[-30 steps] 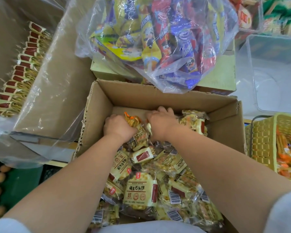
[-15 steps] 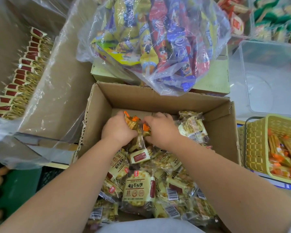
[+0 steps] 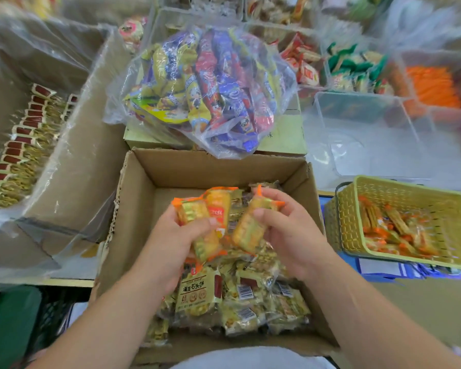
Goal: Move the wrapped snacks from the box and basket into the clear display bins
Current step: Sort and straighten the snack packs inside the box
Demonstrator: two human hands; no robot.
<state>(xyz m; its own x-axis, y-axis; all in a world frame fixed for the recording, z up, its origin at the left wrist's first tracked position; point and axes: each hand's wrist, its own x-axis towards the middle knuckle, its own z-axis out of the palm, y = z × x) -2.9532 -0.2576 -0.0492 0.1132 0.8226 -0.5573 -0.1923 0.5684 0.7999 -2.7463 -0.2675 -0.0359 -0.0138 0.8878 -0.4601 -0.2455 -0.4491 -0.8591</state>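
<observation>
Over the cardboard box (image 3: 210,169), orange-wrapped snacks (image 3: 214,207) are gripped in the left hand (image 3: 171,241), and a single packet (image 3: 246,225) is pinched in the right hand (image 3: 288,233). Little seems done: yellow packets (image 3: 197,291) are heaped in the box, more are seen in the basket (image 3: 399,183) at three o'clock, and nothing can be made out in the clear bin (image 3: 370,150) at one o'clock.

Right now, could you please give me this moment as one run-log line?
left hand: holds orange-wrapped snacks | right hand: holds similar snack | where: above cardboard box | yellow basket: contains snacks
</observation>
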